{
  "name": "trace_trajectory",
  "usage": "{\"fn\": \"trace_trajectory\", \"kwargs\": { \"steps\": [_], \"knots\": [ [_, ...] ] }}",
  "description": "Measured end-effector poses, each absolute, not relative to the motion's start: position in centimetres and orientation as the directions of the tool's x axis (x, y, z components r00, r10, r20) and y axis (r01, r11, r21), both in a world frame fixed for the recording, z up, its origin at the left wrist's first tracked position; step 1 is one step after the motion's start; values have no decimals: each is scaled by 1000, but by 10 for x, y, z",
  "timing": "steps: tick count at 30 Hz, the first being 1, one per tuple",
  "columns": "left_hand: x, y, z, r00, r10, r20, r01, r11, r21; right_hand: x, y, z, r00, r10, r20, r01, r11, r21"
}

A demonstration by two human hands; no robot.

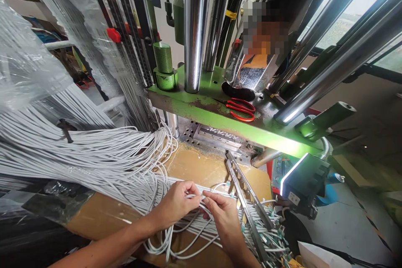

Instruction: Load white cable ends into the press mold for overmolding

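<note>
My left hand [178, 202] and my right hand [222, 214] meet over a brown cardboard sheet [194, 167], each pinching thin white cables [201, 194]. The fingers of both hands are closed on the wires. A thick bundle of white cables [81, 155] runs in from the left and fans out under my hands. Just right of my right hand lies a long metal fixture bar [248, 201], with the cables' green-tipped ends [276, 234] lying beside it.
A green press platform [201, 111] with chrome columns [194, 29] stands right behind the cardboard. Red-handled scissors [241, 109] lie on it. A person stands behind the machine. A black device with a lit strip [301, 180] sits at the right. Plastic-wrapped cable bundles [28, 63] hang left.
</note>
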State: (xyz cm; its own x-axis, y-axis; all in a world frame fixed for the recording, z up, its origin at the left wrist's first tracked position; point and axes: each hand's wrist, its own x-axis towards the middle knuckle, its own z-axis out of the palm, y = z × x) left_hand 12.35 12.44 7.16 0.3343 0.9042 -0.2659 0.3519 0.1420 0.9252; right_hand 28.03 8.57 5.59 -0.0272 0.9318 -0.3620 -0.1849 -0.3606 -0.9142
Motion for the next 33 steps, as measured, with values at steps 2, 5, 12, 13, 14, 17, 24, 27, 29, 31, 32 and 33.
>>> {"fn": "trace_trajectory", "kwargs": {
  "steps": [2,5,12,13,14,17,24,27,29,31,32,33],
  "knots": [
    [122,125,75,318,912,-260,350,142,926,278,88,61,-69,929,-364,-274,-368,-888],
    [118,128,78,264,936,-231,350,131,928,276,90,63,-90,913,-398,-466,-392,-793],
    [106,139,79,149,910,-387,58,382,922,273,90,59,-36,922,-386,-622,-323,-713],
    [105,139,79,168,886,-432,7,437,899,271,90,59,-50,923,-381,-629,-325,-706],
    [104,140,78,186,866,-464,-31,477,878,270,91,59,-66,923,-379,-639,-331,-695],
    [101,138,76,199,851,-487,-77,509,857,266,92,59,-107,922,-373,-663,-345,-664],
    [93,132,73,233,893,-386,-44,406,913,262,94,55,-126,925,-357,-686,-341,-642],
    [91,131,76,235,923,-304,21,308,951,262,93,52,-122,927,-354,-693,-335,-638],
    [91,128,77,235,931,-279,51,275,960,261,94,51,-115,926,-359,-695,-333,-638],
    [92,126,77,236,930,-283,49,280,959,259,97,51,-104,924,-368,-691,-333,-642],
    [92,125,76,238,925,-297,29,299,954,258,98,53,-100,923,-371,-687,-334,-645],
    [92,125,76,237,918,-320,-6,330,944,257,99,55,-99,922,-374,-681,-337,-650]
  ]
}}
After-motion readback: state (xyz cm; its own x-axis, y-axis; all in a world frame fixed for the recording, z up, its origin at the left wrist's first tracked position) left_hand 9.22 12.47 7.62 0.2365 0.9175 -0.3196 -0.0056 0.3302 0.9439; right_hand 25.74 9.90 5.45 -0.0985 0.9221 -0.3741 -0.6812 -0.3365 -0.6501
